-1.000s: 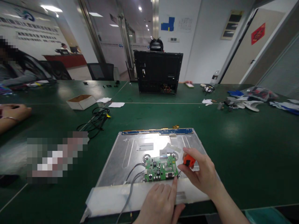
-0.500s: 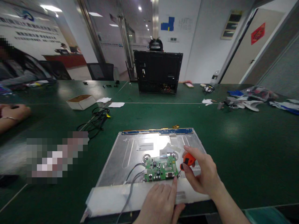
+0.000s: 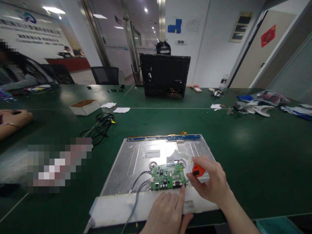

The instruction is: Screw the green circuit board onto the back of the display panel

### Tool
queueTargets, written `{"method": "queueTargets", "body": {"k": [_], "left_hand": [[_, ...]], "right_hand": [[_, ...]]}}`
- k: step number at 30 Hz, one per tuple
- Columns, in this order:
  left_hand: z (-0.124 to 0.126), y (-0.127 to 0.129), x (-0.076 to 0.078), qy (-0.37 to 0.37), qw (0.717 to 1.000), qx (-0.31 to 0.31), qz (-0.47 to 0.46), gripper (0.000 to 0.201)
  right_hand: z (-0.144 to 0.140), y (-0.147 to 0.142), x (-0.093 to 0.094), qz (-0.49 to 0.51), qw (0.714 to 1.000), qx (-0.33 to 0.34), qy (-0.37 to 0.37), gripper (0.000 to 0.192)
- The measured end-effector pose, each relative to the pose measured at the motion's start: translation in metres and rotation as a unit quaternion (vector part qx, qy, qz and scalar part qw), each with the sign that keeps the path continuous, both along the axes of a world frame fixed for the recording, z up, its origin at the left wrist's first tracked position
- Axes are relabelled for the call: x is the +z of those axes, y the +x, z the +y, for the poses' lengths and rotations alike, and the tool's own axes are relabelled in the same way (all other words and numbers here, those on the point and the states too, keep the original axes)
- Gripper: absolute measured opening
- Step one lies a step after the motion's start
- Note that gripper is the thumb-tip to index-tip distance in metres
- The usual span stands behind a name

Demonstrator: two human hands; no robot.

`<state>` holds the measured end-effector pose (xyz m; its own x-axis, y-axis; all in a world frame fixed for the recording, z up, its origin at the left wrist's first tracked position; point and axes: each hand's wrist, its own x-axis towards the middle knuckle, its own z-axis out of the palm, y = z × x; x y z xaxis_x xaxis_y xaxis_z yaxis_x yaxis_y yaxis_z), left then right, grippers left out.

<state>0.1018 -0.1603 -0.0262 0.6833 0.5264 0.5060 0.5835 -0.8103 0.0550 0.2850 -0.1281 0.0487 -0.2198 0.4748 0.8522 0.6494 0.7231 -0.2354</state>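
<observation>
A metal-backed display panel [image 3: 136, 159] lies flat on the green table, its near edge under a white strip. A small green circuit board [image 3: 167, 177] sits on the panel's near middle, with grey cables running off its left side. My right hand [image 3: 209, 182] grips an orange-handled screwdriver [image 3: 198, 170], tip down at the board's right near corner. My left hand [image 3: 168, 211] rests on the white strip, its index finger pointing up beside that same corner.
A black monitor housing [image 3: 165, 75] stands upright at the far side. A coil of black cable [image 3: 100, 125] and an open cardboard box [image 3: 84, 106] lie to the left. Another person's hand [image 3: 14, 118] rests at the left edge. Loose parts [image 3: 253, 109] lie far right.
My right hand has shifted its fingers around the orange handle, turning the screwdriver in place. The left hand and the board have stayed put.
</observation>
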Motion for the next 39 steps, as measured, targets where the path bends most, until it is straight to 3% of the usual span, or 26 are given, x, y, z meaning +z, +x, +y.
{"method": "queueTargets", "body": {"k": [9,19,39], "left_hand": [[0.0006,0.0001,0.0005,-0.007,1.000,-0.001,-0.001,0.041],[0.0002,0.0010,0.0014,0.016,1.000,0.007,-0.009,0.051],[-0.0007,-0.0012,-0.0014,-0.010,1.000,0.004,0.009,0.042]], "right_hand": [[-0.0028,0.0016,0.0057,0.003,0.999,0.029,-0.030,0.042],[-0.0001,-0.0011,0.0016,0.009,1.000,0.003,-0.006,0.039],[0.0003,-0.0006,0.0026,0.003,1.000,-0.028,0.013,0.029]]}}
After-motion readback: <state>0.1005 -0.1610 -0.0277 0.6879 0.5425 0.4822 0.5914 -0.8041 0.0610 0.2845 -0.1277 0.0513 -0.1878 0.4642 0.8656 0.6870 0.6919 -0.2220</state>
